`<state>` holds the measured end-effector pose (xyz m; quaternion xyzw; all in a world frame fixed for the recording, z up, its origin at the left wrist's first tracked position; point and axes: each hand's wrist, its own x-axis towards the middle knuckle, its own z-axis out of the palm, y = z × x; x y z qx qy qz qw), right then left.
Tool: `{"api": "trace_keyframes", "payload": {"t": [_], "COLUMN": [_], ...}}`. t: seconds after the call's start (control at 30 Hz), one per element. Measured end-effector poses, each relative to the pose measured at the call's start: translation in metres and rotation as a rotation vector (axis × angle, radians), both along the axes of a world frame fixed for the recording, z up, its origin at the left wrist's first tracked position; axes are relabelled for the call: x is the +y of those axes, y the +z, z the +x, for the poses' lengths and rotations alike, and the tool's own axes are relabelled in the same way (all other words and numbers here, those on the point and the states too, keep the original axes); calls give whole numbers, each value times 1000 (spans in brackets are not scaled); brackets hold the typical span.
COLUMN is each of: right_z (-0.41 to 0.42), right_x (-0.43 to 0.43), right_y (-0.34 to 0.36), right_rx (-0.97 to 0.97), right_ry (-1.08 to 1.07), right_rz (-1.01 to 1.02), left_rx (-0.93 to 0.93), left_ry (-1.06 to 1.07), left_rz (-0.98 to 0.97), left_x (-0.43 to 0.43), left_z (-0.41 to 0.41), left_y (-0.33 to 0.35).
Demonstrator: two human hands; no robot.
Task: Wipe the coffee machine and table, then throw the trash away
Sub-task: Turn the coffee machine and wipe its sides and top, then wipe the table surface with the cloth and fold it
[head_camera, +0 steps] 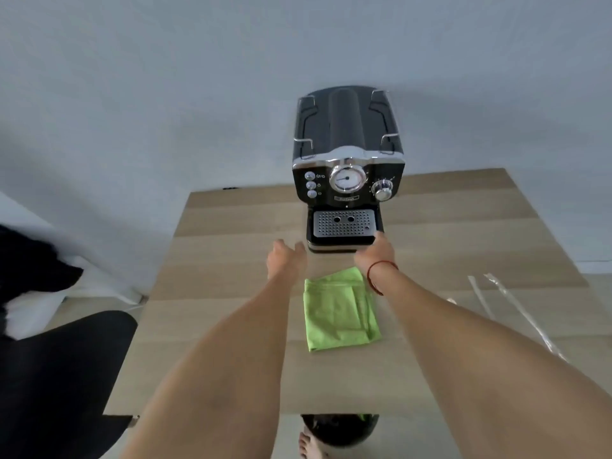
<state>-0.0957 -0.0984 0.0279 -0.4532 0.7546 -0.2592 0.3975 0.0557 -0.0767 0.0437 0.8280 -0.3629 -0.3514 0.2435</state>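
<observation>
Arms outstretched, left hand [285,260] spread, right hand [377,253] seemingly touching coffee machine [347,173].

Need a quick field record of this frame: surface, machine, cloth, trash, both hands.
surface: wooden table
machine: black coffee machine, upright at the table's far side, drip tray facing the person
cloth: green cloth, folded, flat on the table between the forearms, not held
trash: clear plastic wrappers on the table's right part
left hand: left hand, open, just short of the machine's base, holding nothing
right hand: right hand, at the drip tray's front right corner; grip unclear
</observation>
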Motion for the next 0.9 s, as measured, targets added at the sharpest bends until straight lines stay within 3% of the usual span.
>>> {"api": "trace_keyframes", "payload": {"t": [0.13, 0.23, 0.3, 0.43, 0.9], "right_z": [-8, -13, -12, -11, -25], "right_x": [-36, -54, -63, -81, -96], "right_y": [69, 109, 119, 108, 101], "right_rx": [-194, -282, -310, -188, -112], "right_ry": [-295, -388, -312, -170, -133], "right_rz": [-243, -338, -350, -327, -332], "left_rx": [145, 187, 225, 221, 226], "left_ry": [147, 81, -2, -64, 4], "left_rz": [-337, -483, -450, -443, -529], "left_x": [-36, -48, -56, -72, -76], "left_z": [-10, -19, -21, -20, -30], "left_y": [69, 102, 111, 105, 93]}}
